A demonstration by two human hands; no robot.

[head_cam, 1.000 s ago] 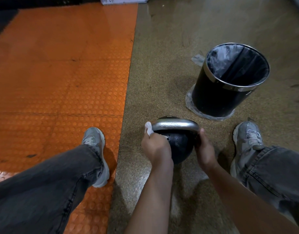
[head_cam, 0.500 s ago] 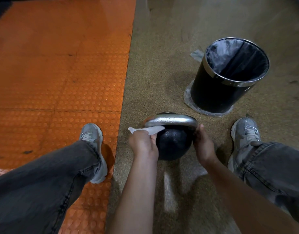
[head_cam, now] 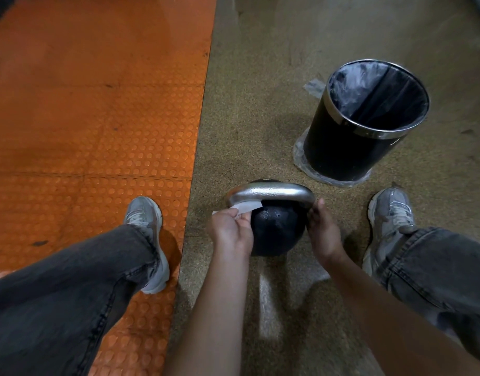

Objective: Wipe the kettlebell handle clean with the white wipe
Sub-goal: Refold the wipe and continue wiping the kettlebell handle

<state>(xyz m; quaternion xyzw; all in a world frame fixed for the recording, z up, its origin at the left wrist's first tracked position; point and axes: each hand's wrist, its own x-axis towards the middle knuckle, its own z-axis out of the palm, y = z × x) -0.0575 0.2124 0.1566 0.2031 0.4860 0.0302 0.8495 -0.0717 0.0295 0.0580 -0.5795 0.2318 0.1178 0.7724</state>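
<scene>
Two hands working at a kettlebell on the floor

The left hand is pinching the white wipe against the left end of the silver handle, while the right hand is gripping the black kettlebell at its right side; farther off, a lined black bin is standing.
</scene>
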